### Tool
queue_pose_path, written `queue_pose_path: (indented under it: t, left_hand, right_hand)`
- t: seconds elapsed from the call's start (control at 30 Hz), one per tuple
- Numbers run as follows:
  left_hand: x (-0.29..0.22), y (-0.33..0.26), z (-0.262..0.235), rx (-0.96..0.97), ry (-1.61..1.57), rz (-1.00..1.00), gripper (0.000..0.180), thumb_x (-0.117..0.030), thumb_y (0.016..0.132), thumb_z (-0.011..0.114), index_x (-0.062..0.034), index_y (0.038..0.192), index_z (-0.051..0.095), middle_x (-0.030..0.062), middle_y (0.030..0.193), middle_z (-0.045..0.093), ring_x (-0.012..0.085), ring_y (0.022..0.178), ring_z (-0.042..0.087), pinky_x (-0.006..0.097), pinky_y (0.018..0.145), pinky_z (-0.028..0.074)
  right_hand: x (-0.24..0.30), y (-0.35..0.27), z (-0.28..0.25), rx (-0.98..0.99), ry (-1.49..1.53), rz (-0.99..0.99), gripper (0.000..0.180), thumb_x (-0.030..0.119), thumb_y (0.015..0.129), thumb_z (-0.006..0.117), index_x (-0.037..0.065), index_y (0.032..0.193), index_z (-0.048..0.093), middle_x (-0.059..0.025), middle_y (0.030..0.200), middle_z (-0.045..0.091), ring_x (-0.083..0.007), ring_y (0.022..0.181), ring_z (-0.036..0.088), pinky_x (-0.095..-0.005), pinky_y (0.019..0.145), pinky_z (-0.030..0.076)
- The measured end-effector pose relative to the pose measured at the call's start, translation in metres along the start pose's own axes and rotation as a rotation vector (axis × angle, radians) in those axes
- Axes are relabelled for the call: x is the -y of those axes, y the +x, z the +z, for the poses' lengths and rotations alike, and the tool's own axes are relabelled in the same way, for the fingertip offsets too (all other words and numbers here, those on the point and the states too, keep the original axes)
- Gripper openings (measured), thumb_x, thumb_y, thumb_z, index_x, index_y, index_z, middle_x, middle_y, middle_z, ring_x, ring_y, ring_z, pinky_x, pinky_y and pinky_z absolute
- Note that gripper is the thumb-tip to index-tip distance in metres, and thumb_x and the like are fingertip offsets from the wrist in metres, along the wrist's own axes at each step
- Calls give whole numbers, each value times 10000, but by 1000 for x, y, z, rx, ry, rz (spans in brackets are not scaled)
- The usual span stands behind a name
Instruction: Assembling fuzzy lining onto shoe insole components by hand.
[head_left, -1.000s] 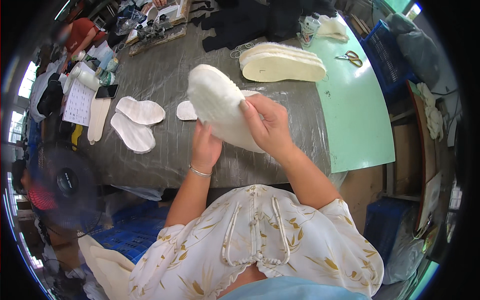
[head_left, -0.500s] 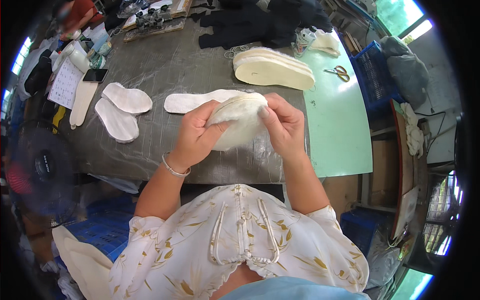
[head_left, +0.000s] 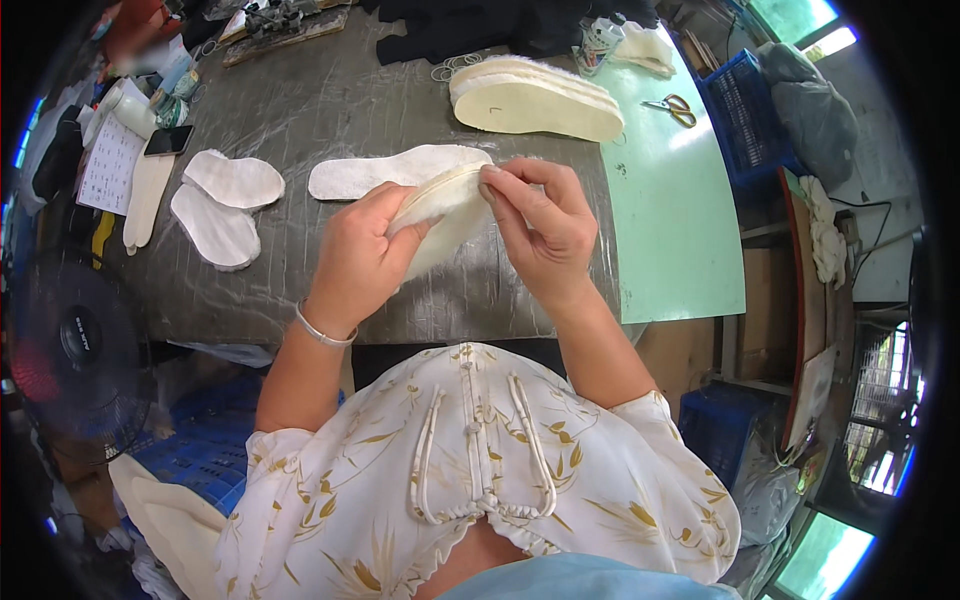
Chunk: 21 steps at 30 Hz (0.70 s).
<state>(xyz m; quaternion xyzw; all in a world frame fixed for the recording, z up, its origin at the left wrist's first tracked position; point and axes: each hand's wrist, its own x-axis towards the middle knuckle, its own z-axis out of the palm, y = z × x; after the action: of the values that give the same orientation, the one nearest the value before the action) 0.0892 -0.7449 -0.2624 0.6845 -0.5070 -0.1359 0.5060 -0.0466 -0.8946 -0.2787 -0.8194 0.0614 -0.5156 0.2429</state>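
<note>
Between my hands, above the table's near side, is a cream fleecy insole (head_left: 445, 225), bent and seen partly edge-on. My left hand (head_left: 365, 245) grips its left side, thumb on the near face and fingers behind. With thumb and forefinger, my right hand (head_left: 540, 215) pinches its upper right edge. Just beyond lies a flat white insole (head_left: 385, 174), partly covered by the held one. Two fleecy white insoles (head_left: 220, 220) overlap on the table to the left. A stack of thick cream insoles (head_left: 535, 105) lies farther back.
Scissors (head_left: 672, 110) lie on the green mat (head_left: 670, 230) at right. A phone (head_left: 169, 140), a written sheet (head_left: 107, 170) and a long insole piece (head_left: 150, 205) are at left. Black cloth (head_left: 470, 30) covers the far side. A fan (head_left: 80, 340) stands at lower left.
The held insole has tilted more edge-on, and both hands have shifted slightly left. My right hand has turned, its fingertips now pinching the edge. The whole view has shifted a little.
</note>
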Motion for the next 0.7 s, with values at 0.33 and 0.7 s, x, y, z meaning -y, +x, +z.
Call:
queue_pose_path:
  t: [0.33, 0.7]
  left_hand:
    - [2, 1, 6, 8, 89, -19, 195, -18, 836, 604, 23, 1018, 660, 131, 888, 664, 229, 762, 638, 318, 717, 494]
    - [7, 3, 3, 90, 254, 29, 228, -47, 828, 607, 1, 1041, 673, 147, 902, 676, 293, 784, 667, 344, 710, 506]
  right_hand:
    - [-9, 0, 2, -5, -194, -168, 257, 1, 671, 791, 78, 906, 722, -41, 886, 664, -225, 728, 607, -327, 625, 483]
    - [-17, 22, -11, 326, -90, -172, 158, 28, 689, 743, 61, 781, 619, -49, 797, 606, -217, 679, 589, -326, 599, 500]
